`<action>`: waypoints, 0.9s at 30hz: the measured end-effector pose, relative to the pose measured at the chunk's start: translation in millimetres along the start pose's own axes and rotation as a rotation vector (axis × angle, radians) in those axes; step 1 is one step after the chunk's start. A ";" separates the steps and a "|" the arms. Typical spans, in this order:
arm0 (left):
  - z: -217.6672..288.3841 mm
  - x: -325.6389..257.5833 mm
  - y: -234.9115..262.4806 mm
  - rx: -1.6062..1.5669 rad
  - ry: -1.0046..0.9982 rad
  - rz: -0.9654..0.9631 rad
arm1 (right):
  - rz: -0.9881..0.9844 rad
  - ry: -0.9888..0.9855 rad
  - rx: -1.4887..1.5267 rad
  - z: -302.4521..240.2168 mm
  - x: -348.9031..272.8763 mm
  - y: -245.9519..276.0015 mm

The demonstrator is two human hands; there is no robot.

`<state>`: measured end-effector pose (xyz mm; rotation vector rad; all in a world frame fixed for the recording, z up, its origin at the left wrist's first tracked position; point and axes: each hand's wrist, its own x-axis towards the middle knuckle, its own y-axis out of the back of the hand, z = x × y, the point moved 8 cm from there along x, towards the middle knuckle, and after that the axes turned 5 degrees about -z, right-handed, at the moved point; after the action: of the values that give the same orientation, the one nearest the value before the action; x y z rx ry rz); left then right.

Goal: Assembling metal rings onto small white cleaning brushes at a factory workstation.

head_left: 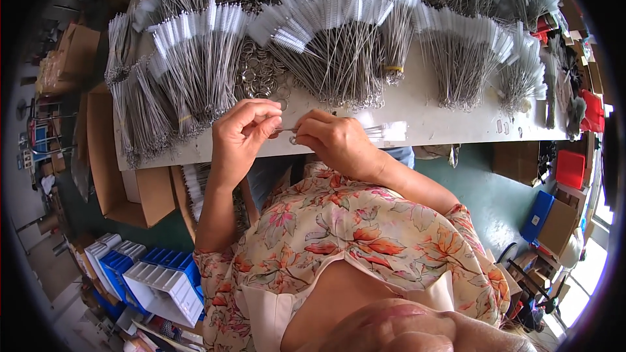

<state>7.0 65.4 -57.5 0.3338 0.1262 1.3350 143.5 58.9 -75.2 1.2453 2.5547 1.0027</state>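
Note:
Over the near edge of the white table, my two hands work close together. My left hand (240, 135) is closed in a pinch, thumb against fingers, on a small thin piece that I cannot make out. My right hand (342, 143) is curled around the wire handles of a few thin brushes; their white bristle heads (394, 132) stick out to the right past the wrist. A small metal ring or loop (292, 140) shows below the right fingertips. Just beyond my hands lies a pile of loose metal rings (257, 73).
Large bundles of wire-handled brushes (345, 45) cover the far side of the table (430, 124), with more bundles at left (195, 65) and right (463, 58). An open cardboard box (134, 189) stands at the left, near white and blue plastic crates (163, 287).

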 end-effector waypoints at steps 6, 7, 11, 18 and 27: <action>11.2 7.6 6.7 -0.180 -0.042 -0.133 | 0.013 -0.047 0.250 5.2 4.1 15.6; 11.8 8.3 7.6 -0.180 -0.038 -0.131 | -0.003 -0.039 0.305 5.3 5.2 16.4; 14.7 8.8 5.1 -0.233 -0.096 -0.126 | -0.041 -0.048 0.376 5.2 6.5 20.0; 27.7 6.0 -1.3 -0.291 -0.206 0.034 | -0.069 -0.094 0.550 4.3 5.6 25.7; 70.1 0.2 5.4 0.032 -0.424 0.225 | 0.043 -0.266 1.015 -20.9 20.6 51.1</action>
<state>21.6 55.1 10.4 0.6650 -0.2520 1.4546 155.5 86.0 -24.3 1.4458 2.8328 -0.5616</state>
